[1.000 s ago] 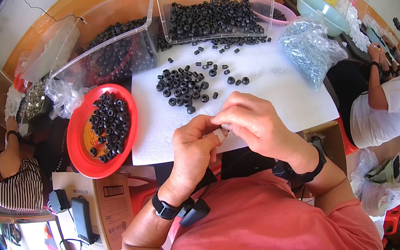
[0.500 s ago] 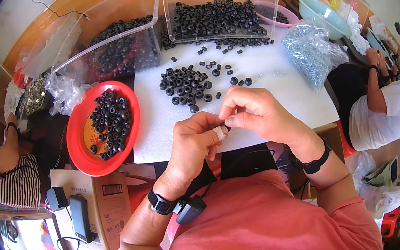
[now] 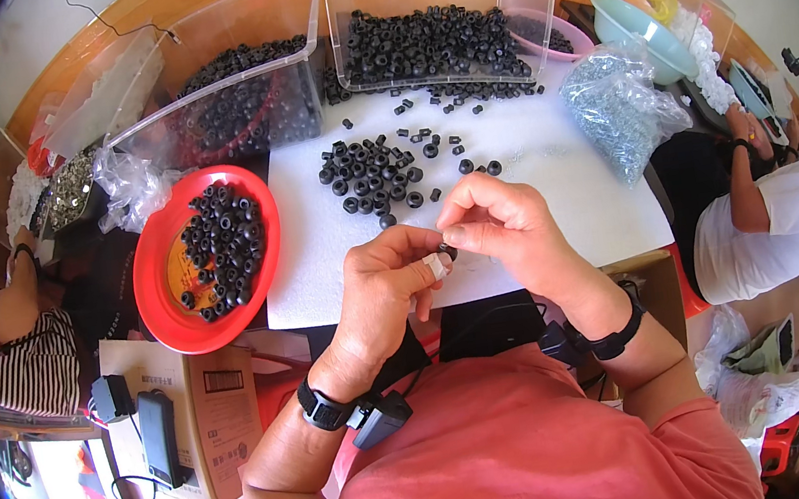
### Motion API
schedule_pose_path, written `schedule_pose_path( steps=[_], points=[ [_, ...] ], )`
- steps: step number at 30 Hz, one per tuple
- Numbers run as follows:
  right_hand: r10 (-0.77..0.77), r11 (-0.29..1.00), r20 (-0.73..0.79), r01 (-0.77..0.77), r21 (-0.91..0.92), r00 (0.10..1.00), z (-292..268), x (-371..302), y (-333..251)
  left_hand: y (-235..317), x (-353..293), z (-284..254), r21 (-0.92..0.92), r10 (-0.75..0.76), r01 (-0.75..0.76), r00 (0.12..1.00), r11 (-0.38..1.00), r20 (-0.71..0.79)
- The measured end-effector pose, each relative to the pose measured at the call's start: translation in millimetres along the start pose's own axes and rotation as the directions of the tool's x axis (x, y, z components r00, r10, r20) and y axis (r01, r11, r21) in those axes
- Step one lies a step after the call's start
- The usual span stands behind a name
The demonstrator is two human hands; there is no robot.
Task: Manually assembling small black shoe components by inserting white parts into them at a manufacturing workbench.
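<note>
Over the near edge of the white table sheet (image 3: 563, 188), my left hand (image 3: 379, 282) pinches a small black knob (image 3: 448, 251) between thumb and fingers. A strip of white tape wraps the left thumb. My right hand (image 3: 512, 224) meets it from the other side, thumb and forefinger pressed together just above the knob. What those right fingertips hold, if anything, is too small to make out. Just beyond the hands lies a loose pile of black knobs and smaller black sleeve-like pieces (image 3: 370, 175). More black knobs (image 3: 234, 236) rest in a red oval tray on the left.
The red tray (image 3: 149, 293) overhangs the table's left side. Clear plastic bins (image 3: 308, 51) of black parts stand at the back. On the right are a bag of small silvery pieces (image 3: 614, 115) and a light-blue basin (image 3: 629, 37). People sit at both sides.
My right hand has shifted slightly left and down, and its fingers have drawn closer together. The black knob in my left hand shows more plainly now.
</note>
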State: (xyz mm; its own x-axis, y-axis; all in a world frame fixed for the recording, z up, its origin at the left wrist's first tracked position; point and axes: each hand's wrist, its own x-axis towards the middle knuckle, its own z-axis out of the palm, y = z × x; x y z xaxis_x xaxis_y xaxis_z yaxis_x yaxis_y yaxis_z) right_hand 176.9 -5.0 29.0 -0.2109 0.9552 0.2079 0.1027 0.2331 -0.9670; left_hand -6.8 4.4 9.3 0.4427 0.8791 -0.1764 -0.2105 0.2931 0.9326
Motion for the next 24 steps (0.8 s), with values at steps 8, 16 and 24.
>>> schedule_pose_path(
  steps=[8, 16, 24],
  points=[
    [-0.168, 0.956, -0.071, 0.145, -0.255, 0.983, 12.0, -6.4, -1.9, -3.0, -1.8, -2.3, -0.003, 0.022, -0.022, 1.000, 1.000, 0.007],
    [-0.169, 0.966, -0.040, 0.158, -0.204, 0.985, 10.9, -7.0, -1.8, -3.0, -2.6, -1.9, -0.003, 0.030, -0.030, 1.000, 1.000, 0.005],
    [-0.186, 0.961, -0.080, 0.164, -0.224, 0.979, 16.5, -6.9, 3.5, -6.3, -1.6, -2.1, -0.017, 0.040, -0.040, 0.999, 0.999, 0.015]
  ],
)
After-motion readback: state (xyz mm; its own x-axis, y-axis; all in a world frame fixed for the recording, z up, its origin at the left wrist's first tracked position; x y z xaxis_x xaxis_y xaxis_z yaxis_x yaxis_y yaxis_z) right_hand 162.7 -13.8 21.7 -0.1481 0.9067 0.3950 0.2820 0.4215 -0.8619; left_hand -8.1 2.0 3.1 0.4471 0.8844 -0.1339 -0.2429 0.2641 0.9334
